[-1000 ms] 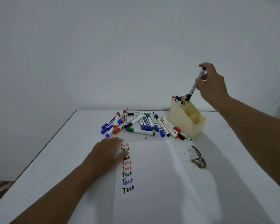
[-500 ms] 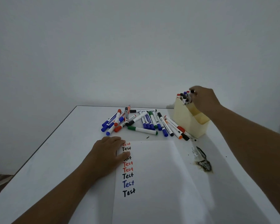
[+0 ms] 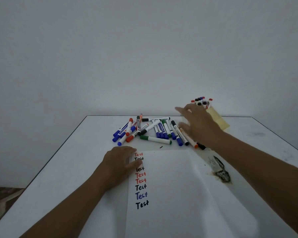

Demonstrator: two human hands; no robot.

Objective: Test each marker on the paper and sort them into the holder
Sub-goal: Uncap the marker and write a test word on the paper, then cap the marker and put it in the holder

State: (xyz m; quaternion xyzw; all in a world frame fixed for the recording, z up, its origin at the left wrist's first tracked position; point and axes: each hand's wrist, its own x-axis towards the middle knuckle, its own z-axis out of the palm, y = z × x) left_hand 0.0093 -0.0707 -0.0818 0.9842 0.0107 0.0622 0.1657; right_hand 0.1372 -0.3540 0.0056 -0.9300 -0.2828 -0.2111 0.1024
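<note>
Loose markers (image 3: 151, 131) heaped near the far middle of the white counter (image 3: 62, 169): blue, red, black and green caps, lying crossed and touching one another. One green marker (image 3: 155, 139) set crosswise at the near edge of the heap, just beyond the paper (image 3: 182, 194). More markers (image 3: 201, 101) standing upright, caps up, in the pale yellow holder (image 3: 217, 118) at the far right of the counter, packed together in its back part.

Right hand (image 3: 199, 125) stretched over the right end of the heap, between heap and holder, fingers spread and nearly straight, grasping nothing; blurred, so contact with the markers beneath cannot be told. Holder partly hidden behind that hand.

Left hand (image 3: 121, 162) laid flat on the upper left corner of the paper, fingers relaxed and together, pressing the sheet down, holding nothing. Fingertips covering part of the written column.

Paper spread across the near middle of the counter, lightly creased down its right half. Column of the word "Test" along its left edge, in red, black and blue ink, one below another.

Dark scorched-looking stain (image 3: 221, 172) on the counter just right of the paper, near the right forearm. Small black fleck (image 3: 161, 147) between the green marker and the top edge of the paper. Plain grey wall (image 3: 144, 48) behind.
</note>
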